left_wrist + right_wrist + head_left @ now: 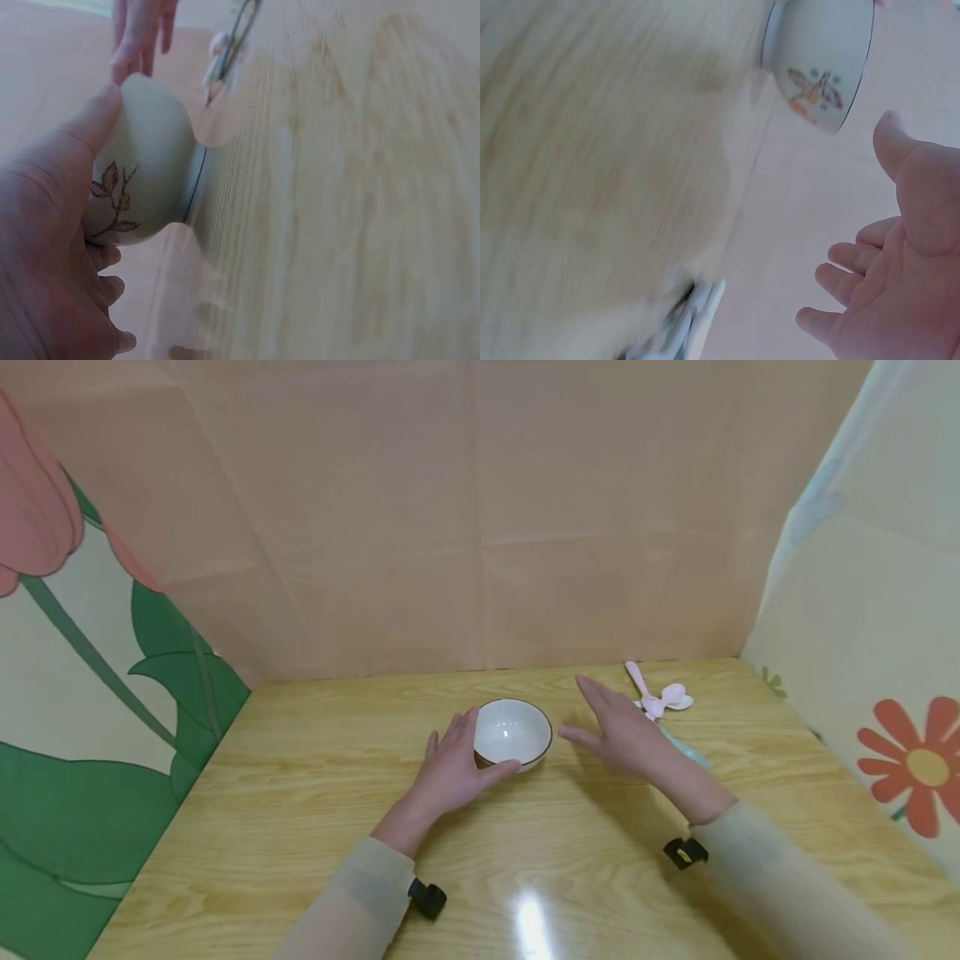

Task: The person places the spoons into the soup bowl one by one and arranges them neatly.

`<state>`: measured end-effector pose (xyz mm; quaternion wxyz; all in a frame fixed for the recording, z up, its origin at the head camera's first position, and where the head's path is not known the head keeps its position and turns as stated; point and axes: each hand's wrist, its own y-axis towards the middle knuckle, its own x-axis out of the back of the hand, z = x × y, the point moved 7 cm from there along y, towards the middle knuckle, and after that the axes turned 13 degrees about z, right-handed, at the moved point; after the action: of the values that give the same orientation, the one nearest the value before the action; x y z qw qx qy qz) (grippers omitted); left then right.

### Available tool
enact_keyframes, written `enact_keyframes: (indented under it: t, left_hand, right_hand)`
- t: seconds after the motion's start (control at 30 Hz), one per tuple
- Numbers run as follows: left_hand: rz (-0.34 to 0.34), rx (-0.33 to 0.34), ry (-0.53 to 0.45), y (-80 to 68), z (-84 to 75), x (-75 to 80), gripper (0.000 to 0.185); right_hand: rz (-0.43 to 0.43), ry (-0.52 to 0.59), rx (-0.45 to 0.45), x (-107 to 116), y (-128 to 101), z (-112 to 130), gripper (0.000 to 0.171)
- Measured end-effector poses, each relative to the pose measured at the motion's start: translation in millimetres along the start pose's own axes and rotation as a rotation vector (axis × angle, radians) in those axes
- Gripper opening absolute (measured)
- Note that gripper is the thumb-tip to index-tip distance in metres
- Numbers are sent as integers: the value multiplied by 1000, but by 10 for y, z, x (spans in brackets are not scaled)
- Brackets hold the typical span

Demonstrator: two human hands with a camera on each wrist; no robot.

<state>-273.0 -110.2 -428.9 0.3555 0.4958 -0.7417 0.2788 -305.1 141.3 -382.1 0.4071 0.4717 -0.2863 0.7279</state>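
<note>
Wooden table (300, 827): fingers (459, 735) cup bowl (513, 732).

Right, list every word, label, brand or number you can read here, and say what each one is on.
There is no readable text in any view.
Bowl: no words; only painted motifs, a leafy sprig in the left wrist view and a small coloured figure in the right wrist view.
Pink spoons: no markings visible.
Wall cloths: flower pictures only, no lettering.
Black wrist clips: a yellowish spot, too small to read.

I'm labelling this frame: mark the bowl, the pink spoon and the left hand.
bowl (508, 732), head view, white inside.
pink spoon (670, 697), head view, scoop end.
left hand (450, 772), head view, back of hand.
</note>
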Motion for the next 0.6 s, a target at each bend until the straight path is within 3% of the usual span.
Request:
enact_keyframes:
  t: [0.6]
  left_hand:
    - [30, 35, 2, 19, 40, -43, 123]
  right_hand:
    - [-16, -121, -135, 296, 107, -520, 101]
